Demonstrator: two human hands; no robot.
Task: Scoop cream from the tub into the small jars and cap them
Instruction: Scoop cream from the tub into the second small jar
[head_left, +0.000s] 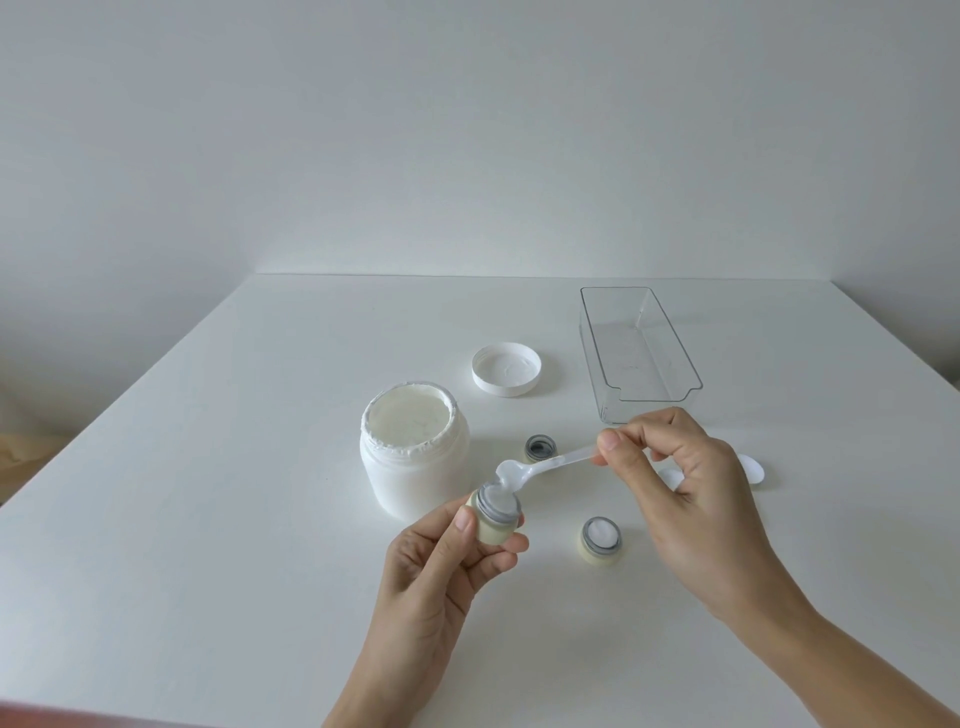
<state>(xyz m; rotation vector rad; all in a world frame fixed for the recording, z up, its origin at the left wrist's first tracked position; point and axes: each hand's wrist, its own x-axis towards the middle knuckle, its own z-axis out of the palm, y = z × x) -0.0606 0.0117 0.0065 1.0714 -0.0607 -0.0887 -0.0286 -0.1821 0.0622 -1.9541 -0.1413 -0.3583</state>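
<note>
The small jar (497, 519) — pale yellow with a grey threaded neck, cream at its mouth — is lifted off the desk (208, 519), pinched between the left hand's (441, 561) thumb and fingers just before the tub (413, 452). The right hand (691, 493) pinches a clear spoon (540, 467), its creamy bowl touching the jar's mouth. The open tub brims with cream. A filled jar (601, 540) and an unfilled jar (540, 449) stand nearby; the tub lid (506, 369) and a clear bin (639, 353) — nothing in it — lie toward the far edge.

Bare forearms, seemingly no sleeves.
</note>
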